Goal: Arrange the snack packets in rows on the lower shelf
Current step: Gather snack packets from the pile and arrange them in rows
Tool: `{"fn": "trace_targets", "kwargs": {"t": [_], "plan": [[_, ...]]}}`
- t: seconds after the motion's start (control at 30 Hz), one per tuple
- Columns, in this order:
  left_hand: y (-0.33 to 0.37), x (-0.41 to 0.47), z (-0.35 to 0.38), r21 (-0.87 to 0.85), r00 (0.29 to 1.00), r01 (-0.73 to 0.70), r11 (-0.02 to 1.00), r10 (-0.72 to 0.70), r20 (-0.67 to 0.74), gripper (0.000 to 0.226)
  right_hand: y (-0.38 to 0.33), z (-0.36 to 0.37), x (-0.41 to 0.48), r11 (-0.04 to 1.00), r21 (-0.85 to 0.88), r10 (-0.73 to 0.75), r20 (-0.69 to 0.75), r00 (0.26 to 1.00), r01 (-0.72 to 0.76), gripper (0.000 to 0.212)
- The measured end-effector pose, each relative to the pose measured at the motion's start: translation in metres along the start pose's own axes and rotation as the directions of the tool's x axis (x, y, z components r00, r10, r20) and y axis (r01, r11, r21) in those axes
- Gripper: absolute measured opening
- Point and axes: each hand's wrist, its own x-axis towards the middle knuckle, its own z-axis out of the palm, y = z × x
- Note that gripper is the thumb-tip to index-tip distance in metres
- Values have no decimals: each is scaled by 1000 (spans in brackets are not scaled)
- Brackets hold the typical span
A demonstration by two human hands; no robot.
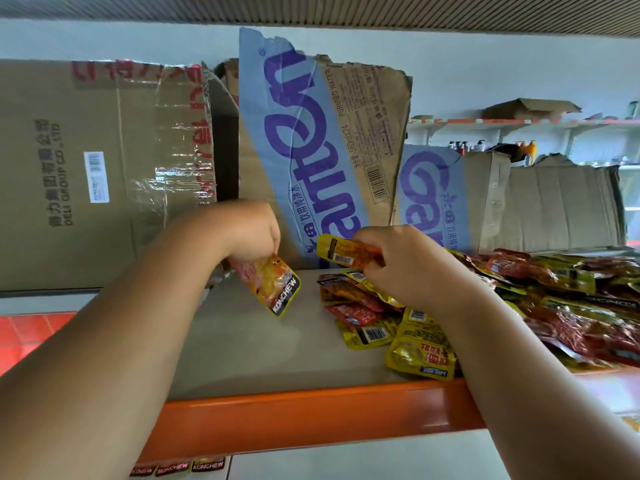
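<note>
Pinching packets, left hand [254,233] lowered, right hand [398,265] raised

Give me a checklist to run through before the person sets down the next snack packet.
1. Grip of the left hand on the KONCHEW packet: ok.
2. Grip of the right hand on the yellow packet: ok.
3. Bare shelf surface under the KONCHEW packet: ok.
4. Both held packets facing the same way: not ok; one shows its front, the other its barcode.
5. Packets lying in rows: not ok; the packet pile is jumbled.
</note>
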Motion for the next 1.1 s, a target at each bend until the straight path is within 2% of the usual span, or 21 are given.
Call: {"fn": "trace_targets", "kwargs": {"t": [0.13, 0.27, 0.4, 0.53, 0.63, 0.73, 0.8, 0.87, 0.93, 1.1], "plan": [[16, -9, 10, 40, 970, -101, 994, 89, 225, 32, -4, 1, 2, 990, 59, -131, 16, 991, 130, 40], [30, -19, 21, 43, 917, -185, 982, 157, 365, 30, -11, 6, 4, 979, -38, -190, 187, 964, 200, 54], [31, -42, 21, 59, 961, -153, 986, 135, 241, 36, -13, 7, 2, 991, -11, -121, 319, 940, 131, 52], [35, -64, 36, 85, 966, -90, 992, 66, 249, 42, -13, 9, 3, 990, -40, -118, 279, 953, 135, 29], [32, -75, 43, 15, 978, -42, 999, 38, 204, 40, -19, 14, -1, 984, -92, -112, 346, 931, 153, 13], [29, -83, 52, -49, 995, -40, 998, 44, 89, 29, -25, 19, 0, 972, -185, -61, 394, 917, 144, 41], [26, -86, 58, -114, 999, -30, 993, 33, 25, 24, -30, 24, 1, 951, -257, -56, 402, 914, 172, 50], [23, -89, 60, -146, 1000, 8, 989, -8, 0, 27, -35, 27, 0, 927, -300, -93, 403, 910, 227, 42], [18, -89, 57, -120, 998, 54, 991, -51, 32, 36, -38, 26, -1, 926, -296, -99, 408, 908, 234, 31], [6, -91, 48, -134, 992, 75, 988, -61, 108, 43, -43, 22, -1, 942, -289, -39, 413, 910, 172, 31]]}}
